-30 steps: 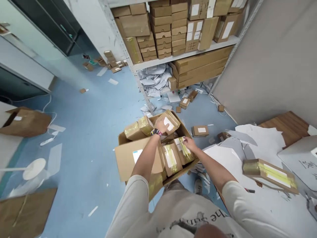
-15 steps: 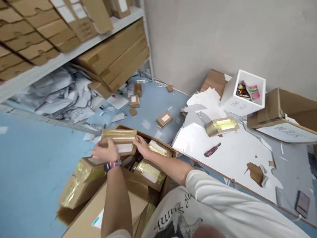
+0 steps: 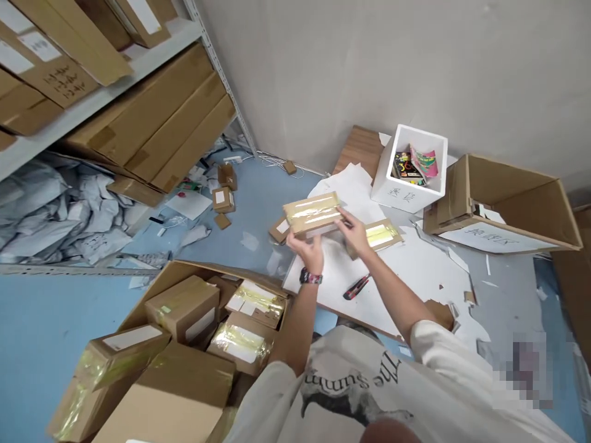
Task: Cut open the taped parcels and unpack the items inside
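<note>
A small cardboard box [image 3: 313, 212] with shiny clear tape and white labels is held up between my two hands, over the near left end of the white-topped table [image 3: 332, 271]. My left hand [image 3: 308, 251] grips its lower left corner; a watch is on that wrist. My right hand [image 3: 353, 232] grips its right end. Just behind my right hand lies another taped box [image 3: 383, 234] on the table, partly covered by the hand. A red and black utility knife [image 3: 356, 287] rests below my hands on the table.
At lower left, a big open carton [image 3: 184, 271] holds several taped boxes. A white foam box [image 3: 401, 197] with colourful packets and an open cardboard box [image 3: 512, 209] stand at the table's back. Shelving [image 3: 152, 46] with cartons is at left; scraps and small boxes [image 3: 223, 199] litter the floor.
Both hands have lifted the taped box out of the big carton and carried it right, over the table. The view has turned to the right.
</note>
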A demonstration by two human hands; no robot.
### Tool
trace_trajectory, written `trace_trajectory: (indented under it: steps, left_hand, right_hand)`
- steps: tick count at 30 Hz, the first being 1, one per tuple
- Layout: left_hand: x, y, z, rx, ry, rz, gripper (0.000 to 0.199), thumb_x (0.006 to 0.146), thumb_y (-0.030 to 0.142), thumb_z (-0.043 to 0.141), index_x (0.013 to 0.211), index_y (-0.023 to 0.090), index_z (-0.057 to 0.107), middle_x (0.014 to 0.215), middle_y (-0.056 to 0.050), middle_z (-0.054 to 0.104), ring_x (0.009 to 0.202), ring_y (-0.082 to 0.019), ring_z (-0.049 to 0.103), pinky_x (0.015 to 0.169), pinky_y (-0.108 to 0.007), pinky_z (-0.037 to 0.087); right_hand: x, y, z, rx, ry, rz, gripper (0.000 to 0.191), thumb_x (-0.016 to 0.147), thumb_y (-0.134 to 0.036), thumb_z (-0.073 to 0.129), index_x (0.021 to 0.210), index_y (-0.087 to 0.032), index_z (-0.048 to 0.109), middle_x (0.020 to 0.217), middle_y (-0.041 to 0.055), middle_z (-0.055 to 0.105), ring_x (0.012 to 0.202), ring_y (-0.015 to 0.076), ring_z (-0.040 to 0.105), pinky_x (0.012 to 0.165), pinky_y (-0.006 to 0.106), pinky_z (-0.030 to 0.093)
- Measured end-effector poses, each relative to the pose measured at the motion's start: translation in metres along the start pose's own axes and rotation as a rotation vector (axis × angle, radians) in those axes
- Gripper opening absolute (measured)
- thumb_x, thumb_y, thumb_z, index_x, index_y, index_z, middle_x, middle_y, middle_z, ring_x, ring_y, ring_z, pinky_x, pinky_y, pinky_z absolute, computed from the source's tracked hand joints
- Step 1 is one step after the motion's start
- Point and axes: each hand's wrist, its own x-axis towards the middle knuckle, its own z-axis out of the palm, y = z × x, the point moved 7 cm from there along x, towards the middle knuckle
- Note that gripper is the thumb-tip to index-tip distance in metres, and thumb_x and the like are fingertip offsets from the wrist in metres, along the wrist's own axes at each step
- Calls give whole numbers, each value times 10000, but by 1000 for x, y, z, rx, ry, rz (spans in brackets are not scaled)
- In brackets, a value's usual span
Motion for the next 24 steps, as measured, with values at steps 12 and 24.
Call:
trace_trajectory:
  steps: [12, 24]
  left_hand:
    - [-38, -59, 169, -5, -429, -84, 646, 1031, 304, 744, 1643, 166, 590, 1590, -221, 691, 1517, -371, 638, 1381, -542, 371]
    - [-69, -128, -366, -66, 263, 19, 468, 1090, 361, 670, 1531, 203, 664, 1489, -169, 767, 1396, -289, 735, 1260, -511, 547]
  right_hand:
    - [27, 161, -191, -930, 123, 199, 710, 1009, -760, 556, 1474, -283, 802, 1773, 276, 450, 1649, 596, 312, 1224, 893, 218]
    - [-119, 27, 261, -357, -797, -416, 491, 1069, -509, 553, 1361, -207, 807, 1381, 188, 798, 1314, 348, 726, 1212, 557, 542]
